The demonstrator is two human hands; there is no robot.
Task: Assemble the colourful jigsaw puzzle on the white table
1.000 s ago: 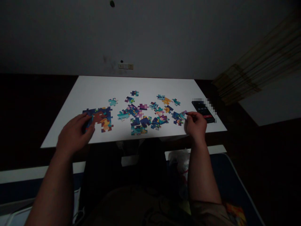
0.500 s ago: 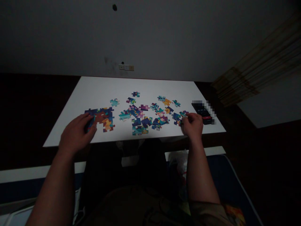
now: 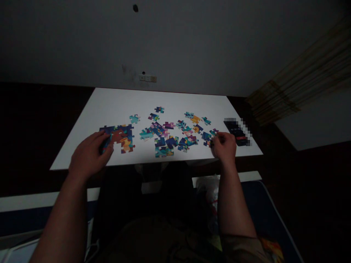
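My left hand (image 3: 91, 151) rests over the left end of a joined jigsaw section (image 3: 119, 135), thumb and fingers apart. The section shows dark blue, brown and orange parts, and the hand covers its near left corner. On the right, my right hand (image 3: 225, 146) has its fingers pinched together at the edge of a small group of jigsaw pieces (image 3: 206, 137). A dark piece shows partly at its fingertips. Between the hands lie several loose, overlapping pieces (image 3: 157, 128) in purple, teal and blue. Two joined-looking teal pieces (image 3: 164, 151) lie near the front edge.
The white table (image 3: 109, 98) stands near a grey wall with a socket strip (image 3: 148, 78). A dark phone (image 3: 236, 128), partly pixelated, lies at the table's right side. Below are a blue padded seat (image 3: 255, 204) and a clear plastic bag (image 3: 211, 190). A curtain (image 3: 276, 95) hangs at right.
The view has shifted very slightly. Both hands stay in nearly the same places, and no piece has clearly moved on the table.
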